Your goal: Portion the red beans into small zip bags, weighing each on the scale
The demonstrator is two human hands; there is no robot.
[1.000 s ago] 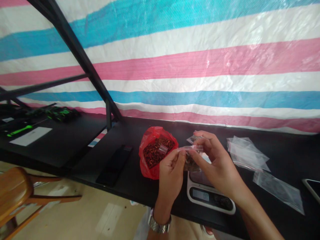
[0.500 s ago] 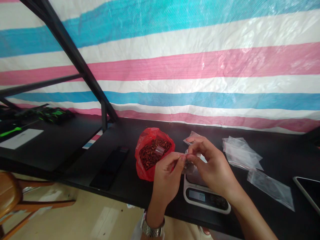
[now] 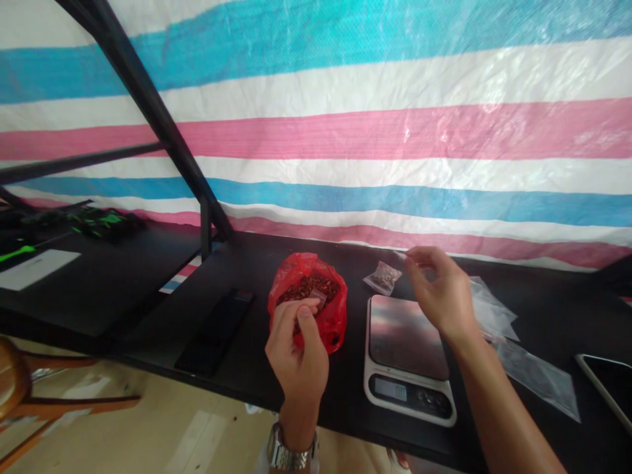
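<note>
My left hand [image 3: 299, 349] hovers over the near side of a red plastic bag [image 3: 338, 322] filled with small brown pieces [image 3: 309, 284], its thumb and fingers pressed together. A small clear plastic piece [image 3: 320, 297] lies at its fingertips; whether they grip it I cannot tell. My right hand [image 3: 439, 289] is raised beyond the scale, pinching a small clear plastic bag [image 3: 401, 255], mostly hidden by the fingers. A small filled clear bag [image 3: 384, 278] lies just left of that hand. Below it, the kitchen scale [image 3: 407, 352] has a bare plate and reads about 0.0.
Flat clear bags [image 3: 536, 375] lie to the right of the scale, partly behind my right arm. A phone-like device [image 3: 607, 382] rests at the right edge. On the left are a dark flat object [image 3: 216, 332], a black frame post [image 3: 168, 138] and a white sheet [image 3: 39, 270].
My hands have parted from above the scale. The left moved left to the red bag; the right moved up and away to the right, uncovering the scale and the filled bag.
</note>
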